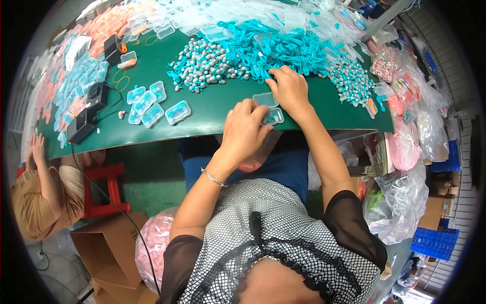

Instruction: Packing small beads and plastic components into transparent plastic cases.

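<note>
A small clear plastic box lies open near the table's front edge, its lid [264,100] folded back and teal pieces in its base [275,117]. My left hand [243,126] has its fingers bent around the left side of this box. Beyond it, my right hand [290,92] reaches to the near edge of a heap of teal cords [283,48], its thumb and forefinger closing on a cord there. Left of that heap is a pile of small grey-and-teal beads or plugs [205,63]. A similar pile [350,81] lies to its right.
Several closed boxes with teal contents [147,103] sit on the green table [212,111], left of my hands. Black devices [83,123] with a cable line the left side. Clear cases [167,20] cover the back. Another person's hands [35,148] rest at the far left. Plastic bags [405,147] crowd the right.
</note>
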Action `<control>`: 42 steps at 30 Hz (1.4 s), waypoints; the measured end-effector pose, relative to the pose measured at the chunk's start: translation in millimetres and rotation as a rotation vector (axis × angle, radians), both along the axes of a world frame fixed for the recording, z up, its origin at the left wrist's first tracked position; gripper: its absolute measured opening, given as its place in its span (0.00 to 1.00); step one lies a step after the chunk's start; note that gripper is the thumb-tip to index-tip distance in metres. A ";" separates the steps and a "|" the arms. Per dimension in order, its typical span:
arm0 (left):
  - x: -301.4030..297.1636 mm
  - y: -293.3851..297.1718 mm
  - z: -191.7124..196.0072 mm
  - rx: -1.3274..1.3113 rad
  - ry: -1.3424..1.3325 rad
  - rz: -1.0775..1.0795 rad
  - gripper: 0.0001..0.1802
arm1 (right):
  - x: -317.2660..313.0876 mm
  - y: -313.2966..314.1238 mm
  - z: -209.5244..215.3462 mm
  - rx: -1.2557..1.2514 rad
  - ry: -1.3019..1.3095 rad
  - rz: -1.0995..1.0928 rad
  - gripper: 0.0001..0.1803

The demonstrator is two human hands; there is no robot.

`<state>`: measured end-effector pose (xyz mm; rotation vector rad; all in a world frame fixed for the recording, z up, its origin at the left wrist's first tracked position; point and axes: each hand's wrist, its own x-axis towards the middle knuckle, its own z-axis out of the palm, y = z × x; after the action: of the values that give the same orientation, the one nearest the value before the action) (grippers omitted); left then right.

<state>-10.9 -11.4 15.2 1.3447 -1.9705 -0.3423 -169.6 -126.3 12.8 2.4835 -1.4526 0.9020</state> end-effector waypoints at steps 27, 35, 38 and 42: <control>14.7 2.8 -5.3 0.033 0.176 0.000 0.23 | -30.3 69.0 24.8 0.259 -0.250 0.392 0.08; 15.4 0.6 -5.3 0.044 0.195 -0.021 0.24 | -21.7 71.1 18.5 0.044 -0.032 0.422 0.06; 16.7 1.0 -6.4 0.013 0.170 -0.023 0.23 | -25.6 70.2 19.5 0.079 -0.036 0.438 0.07; 15.9 2.0 -5.9 -0.016 0.165 -0.016 0.23 | -21.3 54.3 22.5 0.154 -0.114 0.292 0.13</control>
<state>5.0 -9.5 9.2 1.2508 -1.8436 -0.4307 -190.9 -72.0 35.3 2.8559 -1.2540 1.0308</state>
